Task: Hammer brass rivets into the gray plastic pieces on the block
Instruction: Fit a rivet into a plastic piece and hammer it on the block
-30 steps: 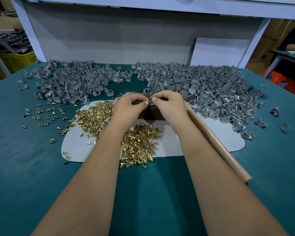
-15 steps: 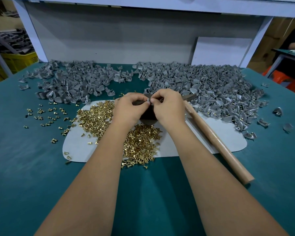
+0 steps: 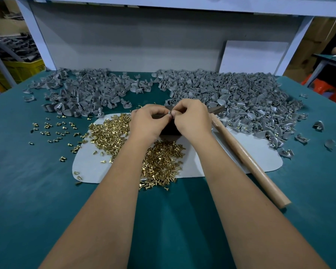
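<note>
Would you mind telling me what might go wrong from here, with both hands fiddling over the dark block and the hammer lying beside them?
1. The left hand and right hand pinch a small gray plastic piece over the dark block; it could slip before it is seated.
2. Loose brass rivets lie heaped right under the wrists; a forearm may scatter them off the white mat.
3. The wooden-handled hammer lies against the right forearm and could be knocked.
</note>
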`<state>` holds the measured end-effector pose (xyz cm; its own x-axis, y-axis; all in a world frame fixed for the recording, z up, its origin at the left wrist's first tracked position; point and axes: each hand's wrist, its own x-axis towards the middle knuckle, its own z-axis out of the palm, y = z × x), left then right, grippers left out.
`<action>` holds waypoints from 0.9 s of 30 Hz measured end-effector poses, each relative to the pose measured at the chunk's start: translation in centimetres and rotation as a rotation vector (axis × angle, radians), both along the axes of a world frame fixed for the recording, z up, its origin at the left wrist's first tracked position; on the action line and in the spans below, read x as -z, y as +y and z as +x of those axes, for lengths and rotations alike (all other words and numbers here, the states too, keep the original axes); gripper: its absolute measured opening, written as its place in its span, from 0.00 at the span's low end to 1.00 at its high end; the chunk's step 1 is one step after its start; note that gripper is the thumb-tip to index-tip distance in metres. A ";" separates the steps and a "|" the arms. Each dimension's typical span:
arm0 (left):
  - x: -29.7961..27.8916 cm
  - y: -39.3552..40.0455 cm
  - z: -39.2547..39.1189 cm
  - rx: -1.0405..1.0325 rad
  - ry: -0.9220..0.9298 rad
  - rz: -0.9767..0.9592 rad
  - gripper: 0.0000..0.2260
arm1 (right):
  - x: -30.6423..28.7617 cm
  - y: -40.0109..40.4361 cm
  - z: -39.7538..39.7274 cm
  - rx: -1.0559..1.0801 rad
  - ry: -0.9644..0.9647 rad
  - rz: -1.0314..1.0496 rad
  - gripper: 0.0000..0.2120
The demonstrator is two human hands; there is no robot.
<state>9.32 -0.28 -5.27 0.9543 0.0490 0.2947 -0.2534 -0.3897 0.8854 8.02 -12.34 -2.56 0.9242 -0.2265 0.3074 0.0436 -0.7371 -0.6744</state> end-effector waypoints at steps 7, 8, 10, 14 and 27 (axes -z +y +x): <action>-0.1 0.3 -0.1 0.023 -0.004 0.002 0.11 | 0.5 -0.3 0.0 -0.091 0.030 0.234 0.10; -0.1 0.3 -0.1 0.022 0.000 0.002 0.11 | 0.4 -0.4 0.0 -0.090 0.040 0.305 0.11; 0.0 0.3 0.0 0.020 0.008 0.006 0.10 | 0.2 -0.5 -0.1 -0.081 0.053 0.448 0.14; 0.1 0.3 0.2 0.018 0.010 0.012 0.09 | 0.0 -0.8 0.0 -0.089 0.044 0.447 0.12; 0.2 0.3 0.7 -0.014 -0.032 0.104 0.08 | -0.1 0.6 -0.3 0.039 -0.047 -0.157 0.05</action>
<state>9.98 0.03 -5.48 0.9437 0.0301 0.3294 -0.2748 -0.4831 0.8313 7.76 -11.77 -2.42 0.8994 -0.2079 0.3845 0.0415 -0.8350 -0.5487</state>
